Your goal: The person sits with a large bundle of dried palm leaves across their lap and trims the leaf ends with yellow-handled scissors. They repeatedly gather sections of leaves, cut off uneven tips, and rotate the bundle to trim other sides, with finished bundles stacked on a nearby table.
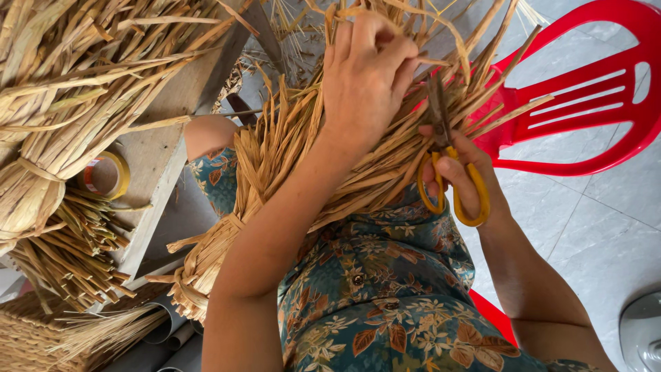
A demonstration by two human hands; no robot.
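Observation:
A tied bundle of dried straw strips (275,158) lies across my lap, its bound end low at the left. My left hand (365,76) presses down on the loose upper ends and pinches several strips. My right hand (461,172) grips yellow-handled scissors (444,148), fingers through the loops. The dark blades point up into the strips just right of my left hand.
More straw bundles (62,110) are heaped on a wooden bench (162,158) at the left, with a roll of tape (107,176) beside them. A woven basket (31,337) and grey pipes (172,334) sit below. A red plastic chair (585,96) stands on the tiled floor at right.

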